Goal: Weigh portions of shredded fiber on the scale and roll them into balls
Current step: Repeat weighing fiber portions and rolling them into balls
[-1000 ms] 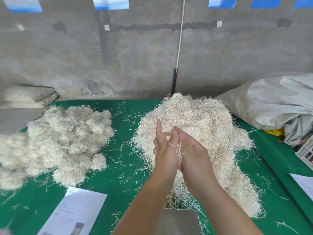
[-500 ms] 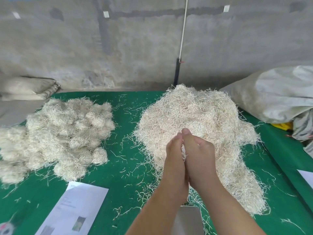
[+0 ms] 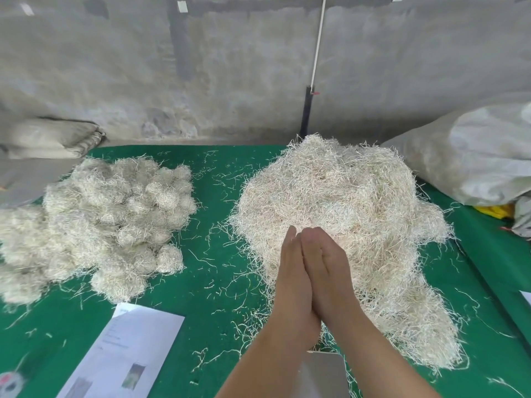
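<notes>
A big heap of loose shredded fiber lies on the green table, right of centre. To the left sits a pile of several rolled fiber balls. My left hand and my right hand are pressed flat palm to palm, fingers straight and pointing away, just in front of the loose heap. Whatever lies between the palms is hidden. The scale's metal plate shows partly under my forearms at the bottom edge.
A printed sheet of paper lies at the front left. A large grey sack fills the right side, with folded sacks at the back left. Stray strands litter the cloth; a concrete wall stands behind.
A tuft of fiber showed between my palms before; now the palms have closed flat together and no fiber shows. The view has tilted slightly downward.
</notes>
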Motion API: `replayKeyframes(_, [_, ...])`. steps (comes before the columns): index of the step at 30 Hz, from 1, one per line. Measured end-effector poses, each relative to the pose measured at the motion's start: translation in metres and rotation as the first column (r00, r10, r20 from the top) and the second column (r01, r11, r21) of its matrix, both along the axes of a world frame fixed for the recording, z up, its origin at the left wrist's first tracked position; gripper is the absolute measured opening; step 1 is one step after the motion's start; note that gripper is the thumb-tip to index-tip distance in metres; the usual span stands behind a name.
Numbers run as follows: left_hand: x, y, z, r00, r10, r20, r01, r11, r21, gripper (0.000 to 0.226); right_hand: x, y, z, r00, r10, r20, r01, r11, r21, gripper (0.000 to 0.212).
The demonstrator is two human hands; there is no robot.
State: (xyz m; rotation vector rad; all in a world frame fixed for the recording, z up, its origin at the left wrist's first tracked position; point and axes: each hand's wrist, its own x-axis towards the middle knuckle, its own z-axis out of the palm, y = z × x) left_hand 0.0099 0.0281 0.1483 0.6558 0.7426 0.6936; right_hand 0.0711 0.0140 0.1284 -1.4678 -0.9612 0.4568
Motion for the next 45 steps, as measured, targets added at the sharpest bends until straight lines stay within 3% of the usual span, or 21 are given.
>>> replayKeyframes(4, [-0.001,0.011,-0.005,0.993,-0.088,0.080,0.074,0.983,0.167,0.039,0.007,0.005,-0.005,0.994,0.056,0.090,-0.043,0.989,-0.138,0.054])
replayKeyframes(9, [-0.002,0.045,-0.030,0.997,0.060,-0.038,-0.052,0.982,0.184,0.030,-0.010,0.015,-0.008,0.954,0.297,0.041,-0.287,0.943,-0.166,0.058])
replayKeyframes(12, [-0.020,0.061,-0.041,0.980,0.109,-0.165,-0.067,0.968,0.242,0.035,-0.018,0.022,-0.021,0.939,0.342,-0.049,-0.345,0.923,-0.171,0.062])
replayKeyframes(14, [-0.041,0.069,-0.054,0.953,0.098,-0.286,0.005,0.941,0.337,0.039,-0.017,0.024,-0.034,0.922,0.384,-0.059,-0.387,0.894,-0.224,0.066])
replayKeyframes(16, [-0.065,0.089,-0.071,0.888,0.113,-0.447,0.105,0.895,0.434,0.029,-0.012,0.025,-0.048,0.917,0.397,-0.042,-0.394,0.884,-0.253,0.074])
replayKeyframes(18, [-0.093,0.124,-0.087,0.762,0.216,-0.611,0.125,0.877,0.465,0.027,-0.007,0.026,-0.064,0.915,0.398,-0.067,-0.401,0.877,-0.264,0.075])
replayKeyframes(20, [-0.124,0.168,-0.089,0.574,0.413,-0.707,0.120,0.812,0.572,0.038,-0.005,0.028,-0.075,0.903,0.403,-0.147,-0.429,0.852,-0.300,0.069])
replayKeyframes(24, [-0.178,0.259,-0.059,0.284,0.721,-0.632,0.189,0.604,0.775,0.078,-0.007,0.033,-0.093,0.876,0.437,-0.205,-0.483,0.790,-0.378,0.071])
replayKeyframes(27, [-0.197,0.307,-0.034,-0.128,0.610,-0.782,0.481,0.727,0.489,0.103,-0.006,0.031,-0.098,0.890,0.402,-0.214,-0.456,0.800,-0.390,0.079])
replayKeyframes(29, [-0.191,0.316,-0.035,-0.203,0.544,-0.814,0.557,0.748,0.361,0.109,-0.002,0.029,-0.099,0.912,0.377,-0.161,-0.409,0.811,-0.418,0.081])
replayKeyframes(31, [-0.172,0.303,-0.050,-0.122,0.556,-0.822,0.627,0.686,0.370,0.100,0.002,0.023,-0.099,0.929,0.362,-0.081,-0.358,0.818,-0.450,0.070])
replayKeyframes(34, [-0.120,0.244,-0.097,0.164,0.515,-0.841,0.648,0.587,0.486,0.083,0.021,0.013,-0.113,0.965,0.262,-0.029,-0.241,0.830,-0.502,0.054])
replayKeyframes(37, [-0.063,0.150,-0.150,0.381,0.296,-0.876,0.680,0.552,0.482,0.069,0.049,-0.004,-0.139,0.995,0.072,-0.069,-0.099,0.808,-0.581,0.051])
replayKeyframes(39, [-0.030,0.093,-0.180,0.446,0.129,-0.886,0.738,0.507,0.446,0.066,0.066,-0.023,-0.155,0.999,-0.022,-0.040,-0.008,0.768,-0.641,0.055])
replayKeyframes(41, [-0.004,0.055,-0.199,0.477,0.028,-0.879,0.771,0.466,0.433,0.064,0.083,-0.041,-0.168,0.994,-0.068,0.087,0.109,0.710,-0.695,0.060])
replayKeyframes(45, [0.031,0.029,-0.211,0.456,-0.010,-0.890,0.819,0.395,0.416,0.063,0.113,-0.057,-0.181,0.937,-0.100,0.335,0.327,0.590,-0.738,0.082])
